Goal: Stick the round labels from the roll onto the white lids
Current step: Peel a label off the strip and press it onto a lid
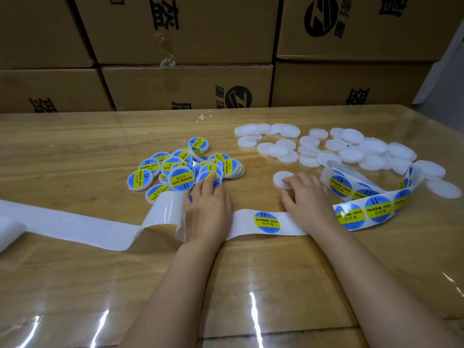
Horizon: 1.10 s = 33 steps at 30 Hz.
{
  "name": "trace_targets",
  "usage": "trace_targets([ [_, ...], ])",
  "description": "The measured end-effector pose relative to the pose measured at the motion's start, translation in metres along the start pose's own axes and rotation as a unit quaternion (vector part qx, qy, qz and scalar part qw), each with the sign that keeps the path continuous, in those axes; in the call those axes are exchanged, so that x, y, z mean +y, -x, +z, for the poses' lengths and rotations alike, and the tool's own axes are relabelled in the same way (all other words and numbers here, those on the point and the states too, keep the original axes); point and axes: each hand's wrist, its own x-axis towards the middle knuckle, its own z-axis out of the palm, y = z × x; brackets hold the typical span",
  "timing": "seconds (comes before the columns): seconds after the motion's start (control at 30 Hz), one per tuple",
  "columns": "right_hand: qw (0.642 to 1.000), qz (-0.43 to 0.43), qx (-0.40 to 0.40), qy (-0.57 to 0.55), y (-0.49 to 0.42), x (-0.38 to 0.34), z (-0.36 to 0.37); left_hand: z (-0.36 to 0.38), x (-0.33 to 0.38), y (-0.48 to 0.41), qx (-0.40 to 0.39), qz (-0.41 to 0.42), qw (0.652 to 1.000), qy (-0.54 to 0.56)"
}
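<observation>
The right hand [306, 194] lies flat, fingertips pressing a blank white lid [281, 178]. The left hand [208, 199] rests straight-fingered on a labelled lid [209, 175]. Between them waits the next label [267, 222]. Neither hand pins its backing strip [100, 227], so peeling may drag it and crease the label.

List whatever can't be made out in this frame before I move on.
Head view only:
- Spent backing strip: far end leaves the left edge.
- Label small print under SOLDERING PASTE: too small.
- Label strip beneath the right hand: covered by the palm.
- Labelled lid under the left hand: partly hidden by fingers.
- Box printing: cut by the top edge.
</observation>
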Motion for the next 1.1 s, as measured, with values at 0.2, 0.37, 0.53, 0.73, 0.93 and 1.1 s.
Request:
trace_targets([
  [0.2,0.997,0.001,-0.071,-0.018,-0.002,0.002,0.004,0.003,0.0,0.001,-0.009,-0.013,1.0,0.018],
  [0.37,0.997,-0.007,-0.044,-0.068,0.001,-0.003,0.001,-0.007,0.008,0.001,0.019,0.089,0.989,0.113],
  [0.53,0.994,-0.008,-0.079,-0.069,0.003,-0.007,-0.001,-0.012,0.021,0.009,-0.059,0.166,0.944,0.278],
  [0.73,0.998,-0.012,-0.049,-0.032,0.0,-0.011,0.001,-0.011,0.018,0.004,-0.185,0.075,0.9,0.388],
  [0.93,0.998,-0.029,-0.042,-0.045,0.0,-0.012,0.004,-0.012,0.018,0.002,-0.194,0.01,0.891,0.409],
  [1.1,0.994,-0.057,-0.084,-0.044,0.002,-0.01,0.002,-0.01,0.017,0.0,-0.178,-0.015,0.897,0.405],
])
